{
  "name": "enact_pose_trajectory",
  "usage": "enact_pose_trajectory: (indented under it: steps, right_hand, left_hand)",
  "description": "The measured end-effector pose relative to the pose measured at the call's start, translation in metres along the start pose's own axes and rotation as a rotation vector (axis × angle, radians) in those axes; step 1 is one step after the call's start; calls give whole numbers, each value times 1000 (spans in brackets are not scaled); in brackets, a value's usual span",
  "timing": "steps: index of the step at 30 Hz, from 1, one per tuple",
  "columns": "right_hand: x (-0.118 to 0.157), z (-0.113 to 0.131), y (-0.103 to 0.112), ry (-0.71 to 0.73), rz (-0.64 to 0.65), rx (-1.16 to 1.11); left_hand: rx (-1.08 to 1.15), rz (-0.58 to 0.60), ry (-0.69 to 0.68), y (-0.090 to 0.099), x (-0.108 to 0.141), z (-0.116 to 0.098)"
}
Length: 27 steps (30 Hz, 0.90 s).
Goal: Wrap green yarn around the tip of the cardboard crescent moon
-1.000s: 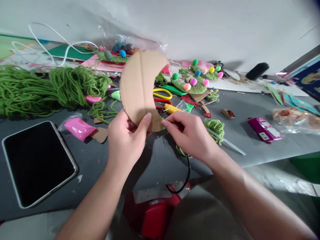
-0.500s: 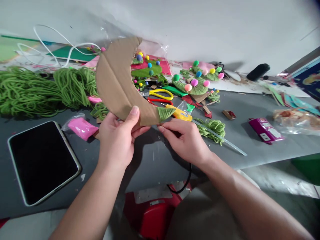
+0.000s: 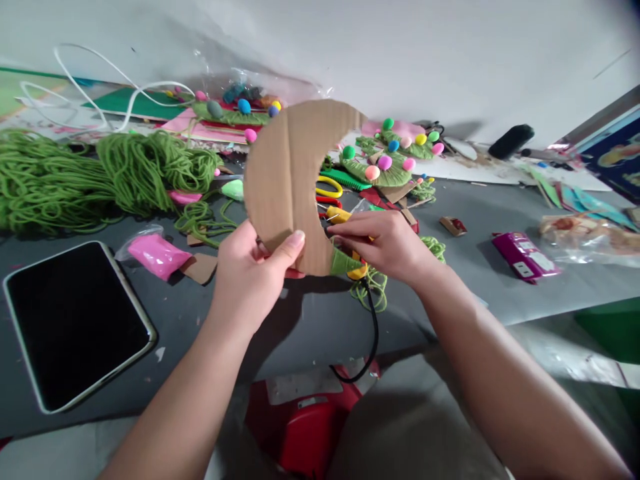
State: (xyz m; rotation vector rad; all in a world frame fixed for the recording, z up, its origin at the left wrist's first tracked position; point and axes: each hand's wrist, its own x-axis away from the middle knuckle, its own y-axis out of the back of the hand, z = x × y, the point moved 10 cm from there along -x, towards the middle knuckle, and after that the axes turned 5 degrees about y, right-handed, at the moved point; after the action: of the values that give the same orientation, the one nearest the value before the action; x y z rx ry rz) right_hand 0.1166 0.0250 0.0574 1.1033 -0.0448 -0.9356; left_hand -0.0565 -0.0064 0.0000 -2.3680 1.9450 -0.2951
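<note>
A brown cardboard crescent [image 3: 280, 167] stands tilted up over the table, its lower tip wrapped in green yarn [image 3: 344, 262]. My left hand [image 3: 257, 273] grips its lower part, thumb on the front face and fingers behind. At the inner curve, just above the wrapped tip, my right hand [image 3: 385, 243] is closed in a pinch on the yarn; the strand in the fingers is mostly hidden. Behind this hand lies a yellow glue gun [image 3: 337, 215], partly covered, with a black cord [image 3: 373, 320]. Yellow-handled scissors or pliers [image 3: 330, 187] show past the cardboard edge.
Thick green yarn bundles [image 3: 155, 163] lie at left, above a black-screened tablet [image 3: 75, 327] and a pink packet [image 3: 159, 255]. Yarn-wrapped pieces with pompoms [image 3: 385, 167] lie at the back. A purple packet [image 3: 525, 255] and a clear bag [image 3: 590, 240] sit at right.
The crescent has shifted right and turned more upright. My right hand has gone from below the wrapped tip up to the inner curve. My left hand keeps its grip.
</note>
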Motion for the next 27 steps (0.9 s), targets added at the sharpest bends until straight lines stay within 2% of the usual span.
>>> enact_pose_trajectory:
  steps: [4,7,10,16,23,27]
  right_hand:
    - [-11,7,-3,26,100,140]
    - [-14,13,-4,-12,140,210]
    - [-12,17,1,-83,107,273]
    - [-7,30,4,-137,41,119]
    - [3,40,-19,-164,20,43]
    - [8,37,-30,-171,-16,-20]
  left_hand:
    - [-158,59,-30,-8,2,0]
    - [-216,-5,-74,-4,3,-6]
    - [-204,-89,-103,3,3,-10]
    - [-189,-160,-162,9,3,-15]
    - [-59,-211,-185,20,2,-12]
    - [93,-207,-113,23,-1,-9]
